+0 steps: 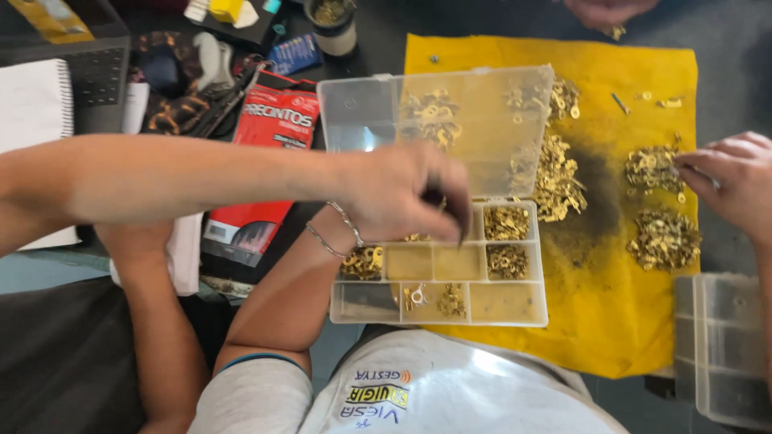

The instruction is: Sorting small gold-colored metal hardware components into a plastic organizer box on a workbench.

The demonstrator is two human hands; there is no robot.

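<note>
Over the far row of the clear box (438, 261), our left hand (402, 193) hangs with fingers (454, 210) drawn together and pointing down. We cannot tell whether they pinch a piece. A braceleted forearm (293, 285) from the near side runs in under that hand, its own hand hidden. Brass terminals (505, 223) lie sorted in the compartments, and the lid (362, 112) stands open on the far side. At right, our right hand (728, 185) rests its curled fingers on a heap (650, 167) on the yellow cloth (611, 321); we cannot see any piece held. We judge the terminals light, stiff and slick, apt to tangle in clumps, so each is best pinched flat across its ring end. Another hand (603, 10) shows at the far edge of the surface.
</note>
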